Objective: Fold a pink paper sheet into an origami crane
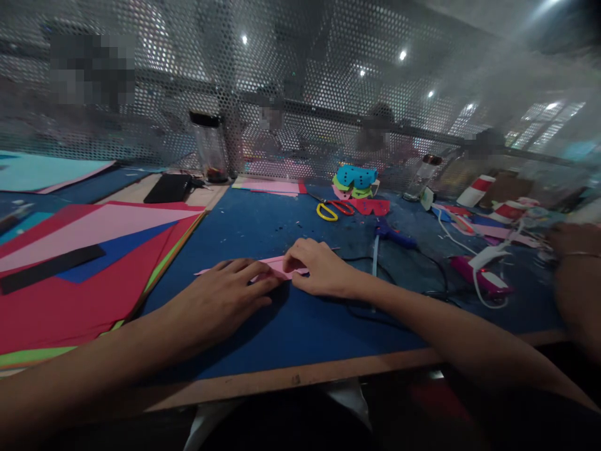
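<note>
A pink sheet piece (pixel 275 264), paper or thin foam, lies on the blue table in front of me, partly covered by both hands. My left hand (pixel 230 288) rests over its left part, fingers stretched out and pressing on it, the thumb held apart. At its right end, my right hand (pixel 319 266) has curled fingers and thumb closed on the piece. A thin dark stick-like tip (pixel 335 249) shows just beyond the right hand; what it belongs to is hidden.
Red, pink and blue sheets (pixel 117 282) are stacked left. Yellow-and-red-handled scissors (pixel 327 212), cut-out masks (pixel 357 178), and a blue glue gun (pixel 394 235) with its cord lie beyond. A magenta-and-white device (pixel 483 275) and another person's arm (pixel 577 275) are right. A perforated metal screen (pixel 300 75) stands behind.
</note>
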`<state>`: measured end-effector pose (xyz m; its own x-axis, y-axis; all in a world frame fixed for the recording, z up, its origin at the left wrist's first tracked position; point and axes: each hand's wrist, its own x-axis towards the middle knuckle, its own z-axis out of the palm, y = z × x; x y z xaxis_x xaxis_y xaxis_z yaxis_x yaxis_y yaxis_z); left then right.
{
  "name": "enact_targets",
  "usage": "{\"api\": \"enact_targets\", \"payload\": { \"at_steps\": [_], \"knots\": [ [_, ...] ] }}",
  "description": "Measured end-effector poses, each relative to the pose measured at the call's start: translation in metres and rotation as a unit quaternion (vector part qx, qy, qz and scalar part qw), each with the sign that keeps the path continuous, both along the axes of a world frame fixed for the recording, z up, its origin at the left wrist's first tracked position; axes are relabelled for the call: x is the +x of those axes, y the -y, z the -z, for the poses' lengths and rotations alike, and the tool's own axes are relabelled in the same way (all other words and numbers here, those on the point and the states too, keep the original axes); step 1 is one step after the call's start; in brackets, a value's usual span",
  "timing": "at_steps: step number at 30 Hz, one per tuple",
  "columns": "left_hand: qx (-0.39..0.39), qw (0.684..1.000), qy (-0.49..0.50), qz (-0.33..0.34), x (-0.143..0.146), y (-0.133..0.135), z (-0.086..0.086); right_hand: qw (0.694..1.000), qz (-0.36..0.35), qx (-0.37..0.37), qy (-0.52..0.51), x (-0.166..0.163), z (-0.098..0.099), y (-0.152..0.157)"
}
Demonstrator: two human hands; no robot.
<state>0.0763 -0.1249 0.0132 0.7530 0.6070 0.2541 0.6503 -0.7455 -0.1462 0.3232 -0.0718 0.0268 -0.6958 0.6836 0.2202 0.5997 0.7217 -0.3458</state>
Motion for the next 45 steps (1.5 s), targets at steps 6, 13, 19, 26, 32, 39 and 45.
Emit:
{"api": "enact_targets", "payload": {
  "at_steps": [6,13,19,26,32,39,45],
  "knots": [
    [-0.01,1.0,0.026,0.005,-0.003,-0.001,0.002,0.999,-0.023,-0.026,0.008,0.005,-0.006,-0.002],
    [-0.042,0.998,0.043,0.006,-0.003,-0.004,-0.002,0.999,-0.026,-0.047,0.006,0.012,-0.009,-0.004],
    [-0.072,0.995,0.072,0.019,-0.007,-0.007,-0.009,0.997,-0.036,-0.064,0.008,0.014,-0.014,-0.005],
    [-0.115,0.987,0.104,0.038,-0.014,-0.013,-0.012,0.995,-0.06,-0.083,0.0,0.018,-0.012,-0.01],
    [-0.129,0.987,0.089,0.04,-0.018,-0.014,-0.014,0.992,-0.08,-0.093,-0.014,0.021,-0.009,-0.014],
    [-0.13,0.987,0.089,0.032,-0.02,-0.015,-0.014,0.993,-0.077,-0.089,-0.008,0.022,-0.01,-0.014],
    [-0.144,0.983,0.108,0.018,-0.019,-0.015,-0.015,0.993,-0.067,-0.092,-0.02,0.018,-0.008,-0.014]
  ]
}}
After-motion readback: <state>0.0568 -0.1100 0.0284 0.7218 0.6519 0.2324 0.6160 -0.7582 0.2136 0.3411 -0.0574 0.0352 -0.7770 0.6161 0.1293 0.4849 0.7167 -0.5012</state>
